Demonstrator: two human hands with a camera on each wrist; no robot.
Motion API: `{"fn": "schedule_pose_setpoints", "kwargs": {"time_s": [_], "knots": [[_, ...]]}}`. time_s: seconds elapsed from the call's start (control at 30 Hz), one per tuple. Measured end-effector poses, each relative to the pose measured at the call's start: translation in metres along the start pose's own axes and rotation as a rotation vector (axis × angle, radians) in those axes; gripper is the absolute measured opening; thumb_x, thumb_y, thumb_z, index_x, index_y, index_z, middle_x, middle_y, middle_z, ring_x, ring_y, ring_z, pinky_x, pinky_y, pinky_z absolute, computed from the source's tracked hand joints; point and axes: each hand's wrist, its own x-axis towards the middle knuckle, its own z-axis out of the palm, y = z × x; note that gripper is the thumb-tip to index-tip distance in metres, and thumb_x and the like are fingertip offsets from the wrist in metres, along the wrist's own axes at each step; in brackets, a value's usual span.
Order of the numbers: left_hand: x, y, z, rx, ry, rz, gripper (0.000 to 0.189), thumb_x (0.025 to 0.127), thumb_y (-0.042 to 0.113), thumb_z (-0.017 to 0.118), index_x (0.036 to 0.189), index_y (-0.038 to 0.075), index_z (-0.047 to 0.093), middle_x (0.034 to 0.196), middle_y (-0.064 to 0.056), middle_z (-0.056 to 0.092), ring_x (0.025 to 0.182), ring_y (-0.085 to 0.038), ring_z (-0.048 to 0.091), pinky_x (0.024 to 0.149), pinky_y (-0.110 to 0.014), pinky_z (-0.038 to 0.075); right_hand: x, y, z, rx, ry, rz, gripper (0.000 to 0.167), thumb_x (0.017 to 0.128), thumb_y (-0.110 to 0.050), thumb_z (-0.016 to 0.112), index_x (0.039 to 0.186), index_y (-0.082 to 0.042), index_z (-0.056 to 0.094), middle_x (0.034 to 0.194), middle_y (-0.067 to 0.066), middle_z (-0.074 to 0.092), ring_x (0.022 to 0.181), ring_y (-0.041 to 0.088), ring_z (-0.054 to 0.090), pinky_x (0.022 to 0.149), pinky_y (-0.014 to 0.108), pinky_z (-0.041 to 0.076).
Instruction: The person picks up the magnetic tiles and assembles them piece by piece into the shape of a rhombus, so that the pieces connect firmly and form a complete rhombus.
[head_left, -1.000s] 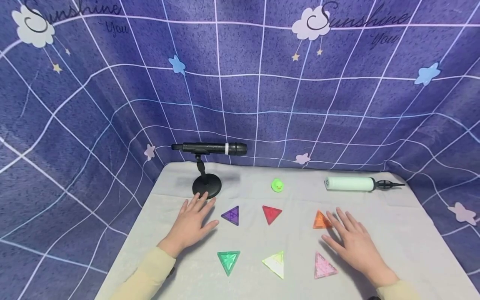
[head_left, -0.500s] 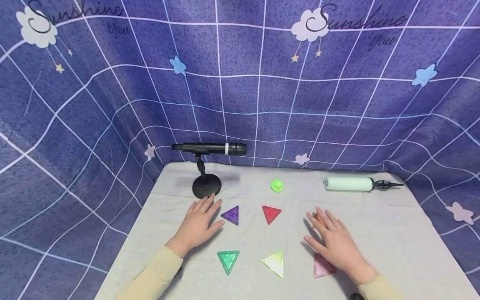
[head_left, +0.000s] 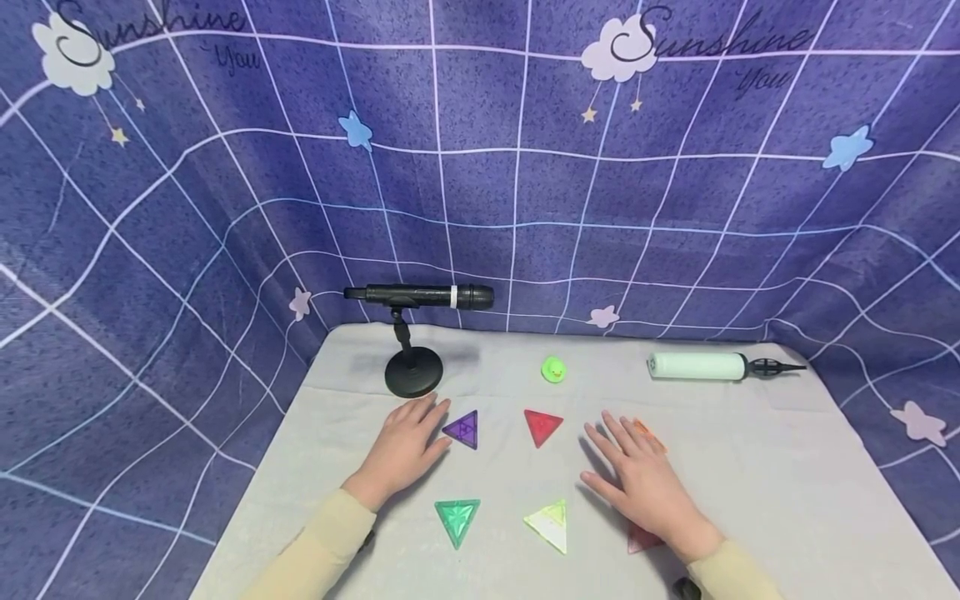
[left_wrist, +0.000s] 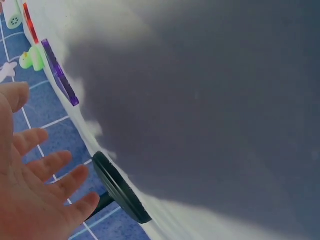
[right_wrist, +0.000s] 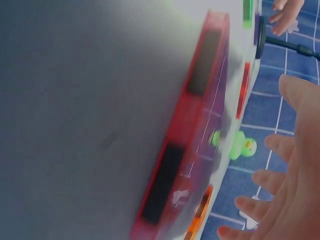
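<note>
My left hand (head_left: 401,446) hovers with fingers loosely spread, just left of a purple triangle tile (head_left: 463,430); in the left wrist view its fingers stand off the cloth. My right hand (head_left: 648,483), also with fingers apart and nothing gripped, is over the right side, partly covering an orange triangle tile (head_left: 649,435) and a pink triangle tile (head_left: 642,540). Between the hands lie a red triangle tile (head_left: 542,427) and a yellow-green triangle tile (head_left: 551,527). Nearer the left forearm is a green triangle tile (head_left: 457,522). The pink tile (right_wrist: 182,145) looms large in the right wrist view.
At the back left a black microphone (head_left: 427,296) rests on a round-based stand (head_left: 414,372). A small green rubber duck (head_left: 553,369) sits at the back middle. A pale green hand pump (head_left: 701,366) lies back right. A purple gridded curtain (head_left: 480,183) surrounds the white-covered table (head_left: 780,467).
Both hands have moved: the right hand leftward across the orange and pink tiles, the left hand slightly rightward toward the purple tile. The tiles lie where they were.
</note>
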Motion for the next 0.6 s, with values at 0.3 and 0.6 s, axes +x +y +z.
{"fn": "schedule_pose_setpoints", "kwargs": {"time_s": [0.3, 0.6], "knots": [[0.008, 0.006, 0.003, -0.010, -0.032, -0.019, 0.057, 0.099, 0.035, 0.072, 0.145, 0.004, 0.058, 0.131, -0.017, 0.061, 0.122, -0.037, 0.056, 0.102, -0.058, 0.043, 0.010, -0.023, 0.013, 0.012, -0.055, -0.035, 0.073, 0.096, -0.059, 0.067, 0.153, -0.015, 0.055, 0.161, 0.017, 0.042, 0.144, 0.047, 0.041, 0.108, 0.070, 0.035], [0.013, 0.016, 0.004, 0.000, -0.047, -0.021, 0.046, 0.094, 0.023, 0.076, 0.135, 0.004, 0.066, 0.121, -0.013, 0.063, 0.110, -0.033, 0.058, 0.091, -0.052, 0.047, 0.019, -0.047, 0.022, 0.067, -0.121, -0.083, 0.064, 0.096, -0.054, 0.071, 0.147, -0.016, 0.061, 0.159, 0.015, 0.046, 0.142, 0.046, 0.044, 0.106, 0.069, 0.037]]}}
